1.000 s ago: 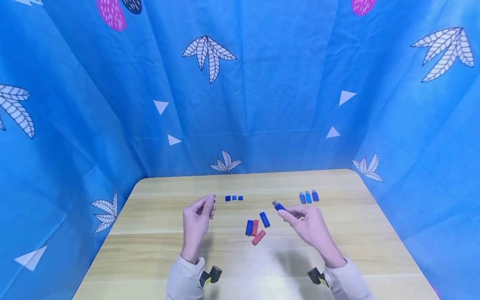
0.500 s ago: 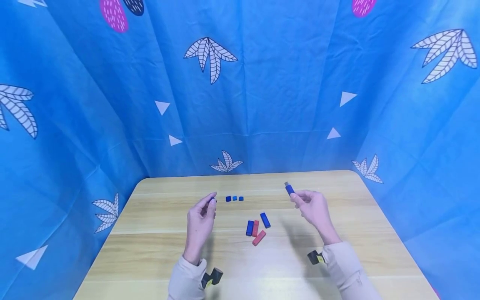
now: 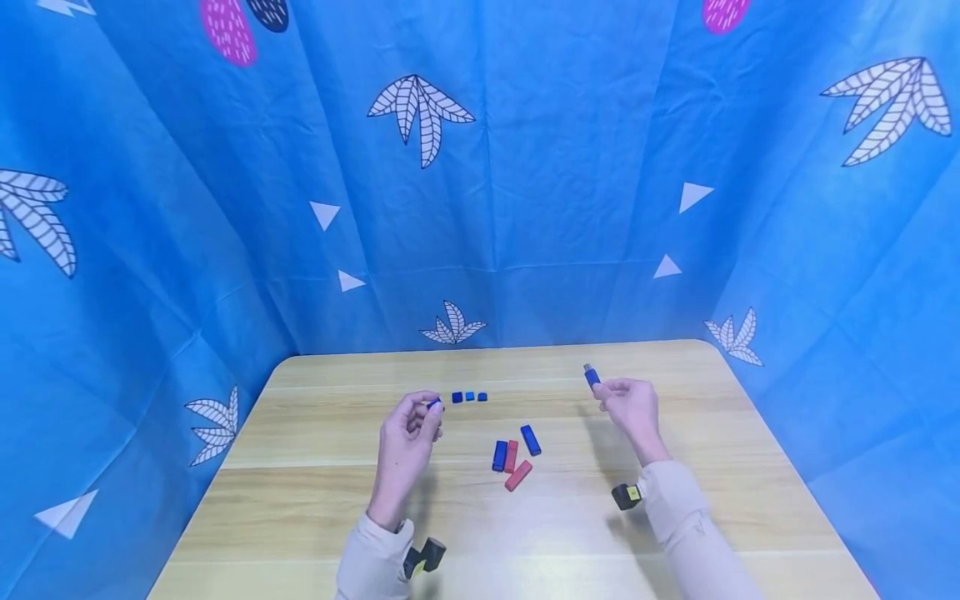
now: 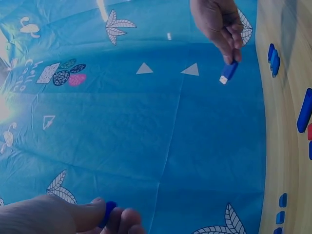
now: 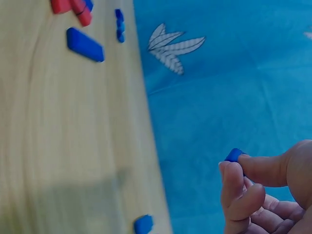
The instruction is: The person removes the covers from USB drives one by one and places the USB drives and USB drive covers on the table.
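Observation:
My right hand (image 3: 633,410) pinches a blue USB stick (image 3: 592,377) above the table's back right part, its bare metal plug pointing up and away. In the left wrist view that plug (image 4: 223,80) is plain to see. My left hand (image 3: 408,437) holds a small blue cap (image 3: 433,403) between thumb and fingers; the fingers cover most of it. Just right of the left hand lies a short row of blue caps (image 3: 470,397). Between the hands are capped sticks, blue ones (image 3: 531,440) and red ones (image 3: 518,476).
Several blue uncapped sticks (image 4: 274,62) lie at the table's back right; the right hand hides them in the head view. A blue patterned curtain (image 3: 487,208) hangs around the wooden table (image 3: 300,467). Cameras sit on both wrists.
My right hand has moved right and away with the blue USB stick, turning its plug upward. My left hand has shifted slightly right, still holding the cap.

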Action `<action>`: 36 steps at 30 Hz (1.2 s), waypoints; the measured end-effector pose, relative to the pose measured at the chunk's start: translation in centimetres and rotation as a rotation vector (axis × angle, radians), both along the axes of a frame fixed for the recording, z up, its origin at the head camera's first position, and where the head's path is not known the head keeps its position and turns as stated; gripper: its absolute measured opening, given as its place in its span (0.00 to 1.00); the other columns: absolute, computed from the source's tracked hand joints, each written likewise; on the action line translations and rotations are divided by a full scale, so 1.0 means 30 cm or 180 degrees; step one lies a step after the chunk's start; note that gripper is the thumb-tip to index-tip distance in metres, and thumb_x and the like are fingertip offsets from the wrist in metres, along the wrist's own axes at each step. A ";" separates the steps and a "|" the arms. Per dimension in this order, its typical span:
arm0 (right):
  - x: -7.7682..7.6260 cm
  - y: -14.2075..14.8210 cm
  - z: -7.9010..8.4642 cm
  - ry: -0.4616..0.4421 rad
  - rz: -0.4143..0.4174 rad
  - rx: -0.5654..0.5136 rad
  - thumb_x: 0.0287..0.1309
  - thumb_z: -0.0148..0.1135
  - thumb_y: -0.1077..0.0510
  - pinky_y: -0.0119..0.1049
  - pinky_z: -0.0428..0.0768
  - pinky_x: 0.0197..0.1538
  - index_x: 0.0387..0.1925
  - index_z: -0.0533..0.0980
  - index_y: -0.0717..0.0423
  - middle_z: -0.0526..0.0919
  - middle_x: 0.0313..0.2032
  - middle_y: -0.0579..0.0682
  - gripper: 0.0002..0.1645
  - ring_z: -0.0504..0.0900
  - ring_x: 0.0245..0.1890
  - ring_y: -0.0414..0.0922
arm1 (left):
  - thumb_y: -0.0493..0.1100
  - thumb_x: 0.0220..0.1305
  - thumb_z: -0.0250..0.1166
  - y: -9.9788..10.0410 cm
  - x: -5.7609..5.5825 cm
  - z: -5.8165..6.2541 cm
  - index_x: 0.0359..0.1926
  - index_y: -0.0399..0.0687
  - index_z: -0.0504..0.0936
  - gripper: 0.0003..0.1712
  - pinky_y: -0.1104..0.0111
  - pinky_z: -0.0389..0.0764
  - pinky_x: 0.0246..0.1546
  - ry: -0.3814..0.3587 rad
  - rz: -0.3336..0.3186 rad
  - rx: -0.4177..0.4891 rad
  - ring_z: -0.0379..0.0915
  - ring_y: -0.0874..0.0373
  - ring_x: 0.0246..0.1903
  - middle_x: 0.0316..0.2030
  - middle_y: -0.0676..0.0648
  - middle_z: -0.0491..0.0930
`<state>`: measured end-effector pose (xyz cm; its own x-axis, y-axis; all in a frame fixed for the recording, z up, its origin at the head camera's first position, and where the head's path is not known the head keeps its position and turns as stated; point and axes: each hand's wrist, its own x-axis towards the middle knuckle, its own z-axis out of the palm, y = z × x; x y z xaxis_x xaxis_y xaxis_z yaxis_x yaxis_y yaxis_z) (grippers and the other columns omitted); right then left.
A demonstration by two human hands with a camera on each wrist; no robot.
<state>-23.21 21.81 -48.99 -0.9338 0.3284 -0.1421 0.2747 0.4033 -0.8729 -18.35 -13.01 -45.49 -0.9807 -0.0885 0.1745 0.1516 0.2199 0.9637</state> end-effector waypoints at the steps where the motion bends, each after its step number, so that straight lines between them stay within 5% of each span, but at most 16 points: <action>1: -0.004 0.003 -0.011 -0.0054 -0.0011 -0.0019 0.64 0.67 0.51 0.34 0.76 0.38 0.50 0.82 0.61 0.89 0.44 0.63 0.19 0.89 0.39 0.52 | 0.41 0.71 0.64 0.001 0.000 0.000 0.51 0.48 0.82 0.10 0.69 0.86 0.34 -0.0017 -0.0028 0.0019 0.81 0.56 0.29 0.31 0.45 0.82; 6: -0.028 0.005 -0.063 -0.0130 -0.0091 -0.0102 0.62 0.68 0.56 0.31 0.80 0.37 0.49 0.82 0.64 0.83 0.56 0.67 0.18 0.87 0.48 0.58 | 0.38 0.70 0.64 0.004 0.004 0.003 0.51 0.44 0.82 0.11 0.69 0.87 0.34 -0.0043 -0.0062 0.0047 0.83 0.59 0.28 0.31 0.43 0.85; 10: -0.048 0.006 -0.104 -0.0200 -0.0147 0.0021 0.61 0.69 0.55 0.31 0.79 0.34 0.45 0.84 0.62 0.81 0.59 0.67 0.16 0.85 0.44 0.55 | 0.37 0.70 0.64 0.006 0.004 0.001 0.52 0.42 0.82 0.11 0.70 0.87 0.34 -0.0026 -0.0049 0.0025 0.84 0.60 0.28 0.31 0.42 0.85; 18: -0.058 0.007 -0.163 -0.0431 -0.0149 0.0225 0.63 0.67 0.53 0.35 0.75 0.27 0.40 0.85 0.63 0.88 0.45 0.65 0.15 0.80 0.25 0.45 | 0.36 0.71 0.63 0.006 0.001 -0.006 0.55 0.39 0.81 0.14 0.71 0.87 0.36 -0.0053 -0.0103 0.0025 0.84 0.60 0.30 0.33 0.41 0.85; 28: -0.061 0.009 -0.189 -0.0556 -0.0157 0.0253 0.60 0.69 0.52 0.36 0.76 0.30 0.31 0.85 0.61 0.90 0.33 0.58 0.13 0.84 0.28 0.48 | 0.35 0.70 0.63 0.006 0.005 0.002 0.56 0.40 0.81 0.15 0.70 0.88 0.37 -0.0153 -0.0154 0.0034 0.84 0.59 0.31 0.36 0.41 0.86; 36: -0.073 0.013 -0.204 -0.0608 -0.0218 0.0232 0.62 0.68 0.52 0.34 0.73 0.24 0.26 0.82 0.59 0.88 0.26 0.56 0.15 0.80 0.20 0.44 | 0.34 0.70 0.62 0.007 0.008 0.008 0.56 0.41 0.80 0.15 0.70 0.88 0.38 -0.0160 -0.0198 -0.0027 0.84 0.58 0.32 0.40 0.35 0.86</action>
<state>-25.39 22.18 -55.12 -0.8673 0.4062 -0.2879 0.4613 0.4381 -0.7715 -18.12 -12.82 -45.25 -0.9918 -0.0259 0.1254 0.1167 0.2199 0.9685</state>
